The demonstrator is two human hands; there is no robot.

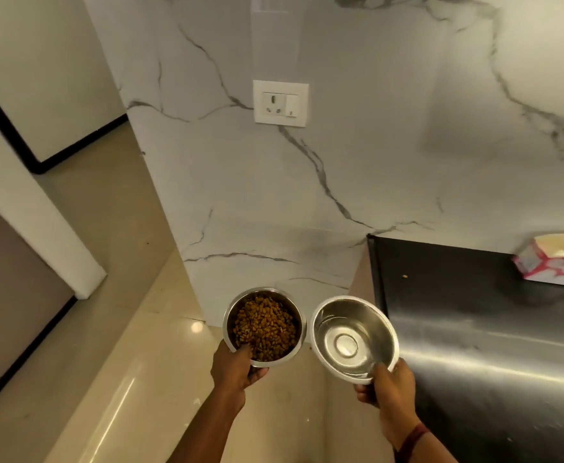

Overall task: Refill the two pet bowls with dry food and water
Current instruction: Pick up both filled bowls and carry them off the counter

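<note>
The left hand (235,365) grips the round steel bowl of brown kibble (264,325); the right hand (389,385) pinches the shiny steel bowl (354,339) beside it, seemingly holding water. Both likely need setting down.

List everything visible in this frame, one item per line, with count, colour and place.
Bowl with kibble: one, steel, brown dry food inside, held left of centre.
Second bowl: one, steel, no food in it, tilted, held beside the first.
Wall socket: one, white, on the marble wall.
Counter: one, dark and glossy, right side.
Carton: one, pink and white, open, on the counter's far right.
Floor: beige, glossy tiles, left.
Left hand: grip on the kibble bowl's rim.
Right hand: grip on the second bowl's rim; reddish band on that wrist.
</note>
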